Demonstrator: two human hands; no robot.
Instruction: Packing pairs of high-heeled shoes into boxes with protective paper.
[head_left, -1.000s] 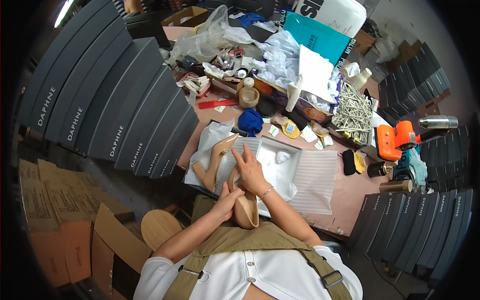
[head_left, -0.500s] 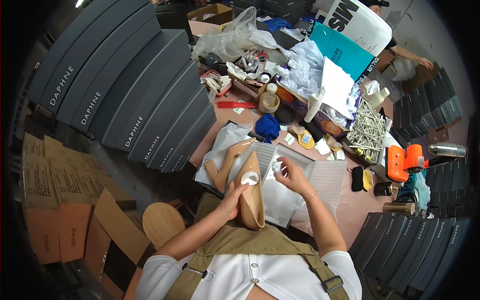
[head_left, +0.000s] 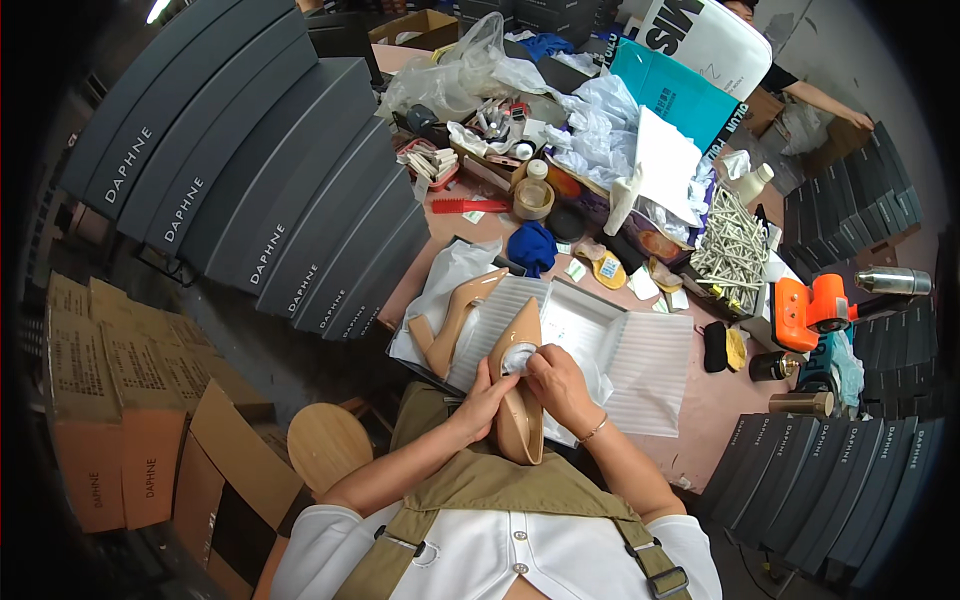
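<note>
My left hand [head_left: 482, 398] grips a tan pointed high-heel shoe [head_left: 519, 400] by its side, toe pointing away from me. My right hand [head_left: 556, 384] presses a wad of white tissue paper [head_left: 517, 357] into the shoe's opening. A second tan high-heel shoe [head_left: 455, 318] lies on its side just left, on white paper. Both sit over an open shoe box [head_left: 650, 355] lined with white ribbed wrapping paper.
Stacks of dark grey shoe boxes [head_left: 250, 190] stand at left, with more [head_left: 830, 480] at lower right. The pink table [head_left: 715, 405] holds a blue cloth [head_left: 532, 247], tape roll [head_left: 533, 198], red comb [head_left: 458, 205], orange tool [head_left: 808, 308] and plastic bags. Another person's arm [head_left: 815, 98] shows at upper right.
My right hand came back from the box paper to the shoe with white tissue. The shoe stays upright in my left hand, and the view has shifted slightly.
</note>
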